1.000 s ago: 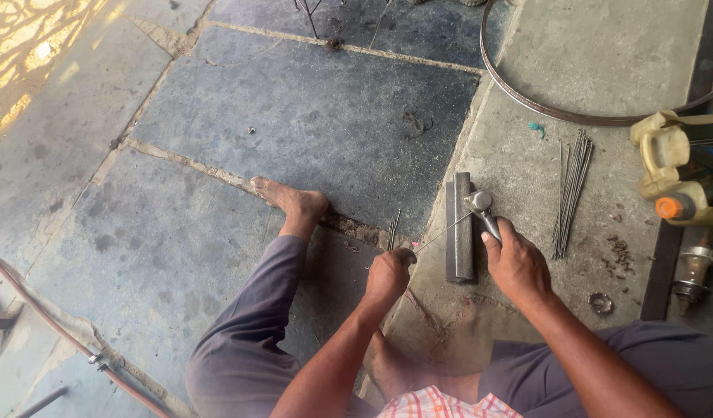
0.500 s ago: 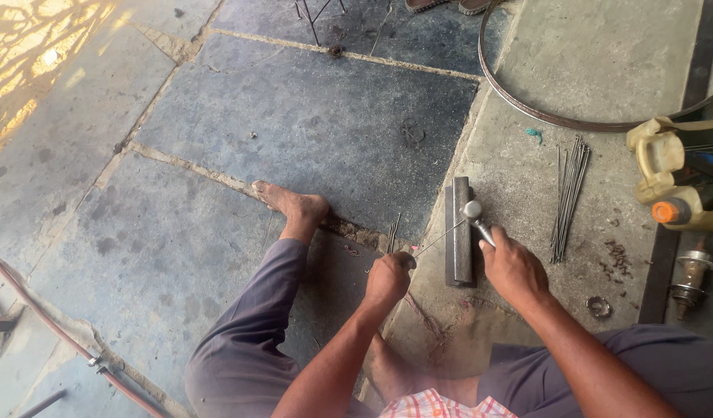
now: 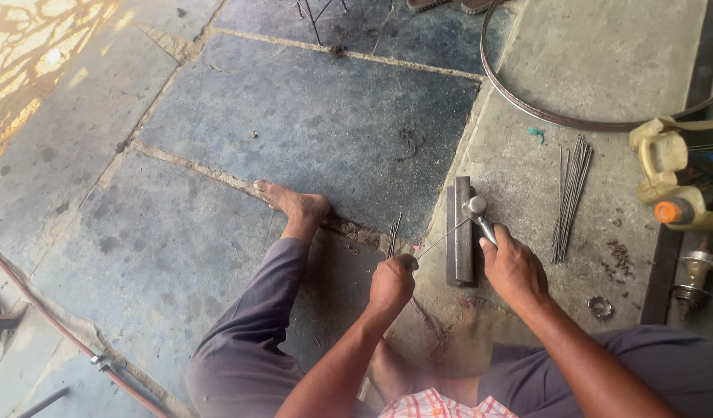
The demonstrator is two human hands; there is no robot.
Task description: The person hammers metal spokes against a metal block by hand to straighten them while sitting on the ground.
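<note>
Head view: my left hand (image 3: pixel 390 283) pinches a thin wire (image 3: pixel 441 236) across the metal block (image 3: pixel 461 231); right hand (image 3: pixel 513 267) grips the hammer (image 3: pixel 480 216); bare floor (image 3: pixel 310 116) lies open leftward.

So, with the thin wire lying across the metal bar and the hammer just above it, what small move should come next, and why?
Probably a short tap with the hammer down onto the wire. The left hand holds the wire so its end rests on the dark metal bar, and the right hand holds the hammer with its head right over that spot. A light blow seems the natural next step.
</note>
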